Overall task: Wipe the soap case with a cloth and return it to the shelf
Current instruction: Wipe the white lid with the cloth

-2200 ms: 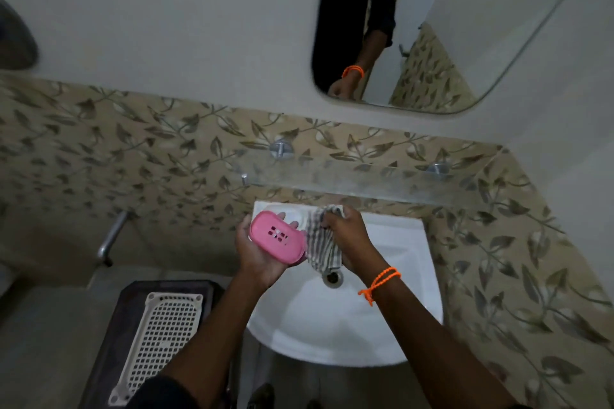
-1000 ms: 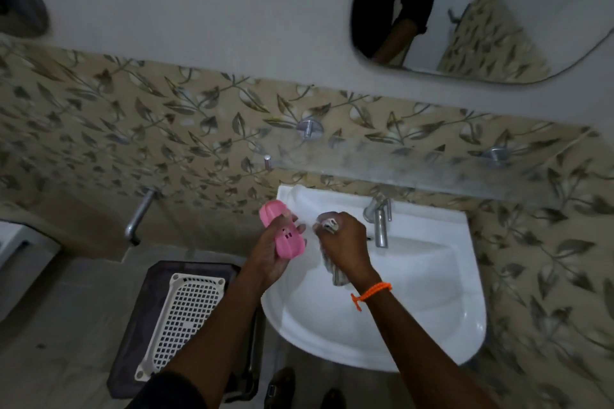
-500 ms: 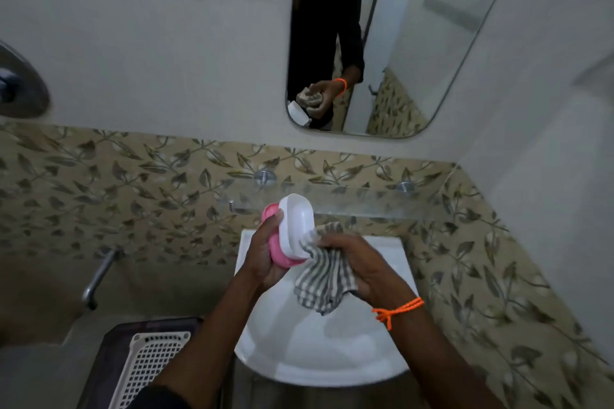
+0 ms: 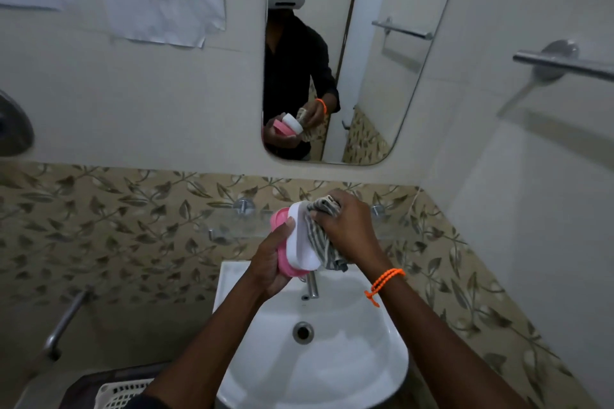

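Nearest, bottom left, a white basket (image 4: 123, 392) pokes in by the forearm. Above it the white sink (image 4: 382, 362) with its drain and the tap (image 4: 311, 284) at the back edge.

Over the sink, both hands are up at shelf height. The left hand (image 4: 270, 267) grips the soap case (image 4: 297, 241) from the left and below. The case is open, pink half behind, white half in front, both tilted on edge. The thumb (image 4: 286, 229) lies across the white half's rim, while the other fingers wrap behind the pink half and are hidden. The right hand (image 4: 349, 227) has its fingers curled closed around the bunched striped cloth (image 4: 320, 242), pressing it against the white half's right side. The cloth touches the case, with its loose end hanging below the hand.

The case looks like thin hard plastic: light, stiff, smooth, likely slippery if wet. The two halves may be hinged or just stacked, can't tell, so best hold is across both long edges, thumb on one side and fingers on the other, to stop the halves sliding apart. A drop into the sink could crack it. The cloth is soft, limp, and bunches easily, so any grip works.

Just behind the hands the glass shelf (image 4: 232, 229) runs along the leaf-pattern tiles (image 4: 99, 226) on chrome mounts. The case is held in front of it and is not on it yet, so the wiping looks unfinished. Farther back the mirror (image 4: 382, 76) shows the same hold on case and cloth. A towel bar (image 4: 561, 65) is at right
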